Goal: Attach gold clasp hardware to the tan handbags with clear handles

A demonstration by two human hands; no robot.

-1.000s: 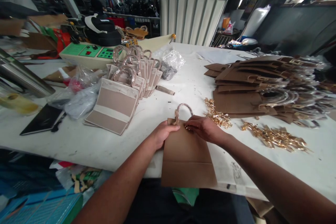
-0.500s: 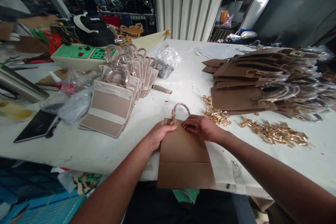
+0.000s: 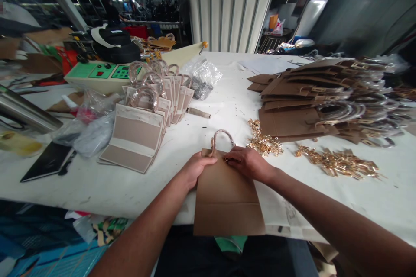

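A brown bag panel (image 3: 229, 199) with a plastic-wrapped loop handle (image 3: 224, 133) lies over the table's front edge. My left hand (image 3: 196, 166) is closed on its upper left side, thumb on the front by the handle's base. My right hand (image 3: 247, 161) is at the upper right of the panel, fingers pinched on a small gold metal fitting (image 3: 226, 160) against its surface. The fingers hide most of this fitting and the handle's right end. Just beyond my right hand lies a pile of gold fittings (image 3: 264, 143).
Another heap of gold fittings (image 3: 341, 162) lies to the right, before stacked brown panels with wrapped handles (image 3: 289, 121). On the left lean paler panels (image 3: 133, 132), near a wooden-handled tool (image 3: 199, 113) and clear plastic (image 3: 206, 75). A person (image 3: 183, 8) stands in the background.
The view has shifted slightly, and a person has come into sight at the back. Both hands stay on the bag panel, with the right fingers still at the gold fitting.
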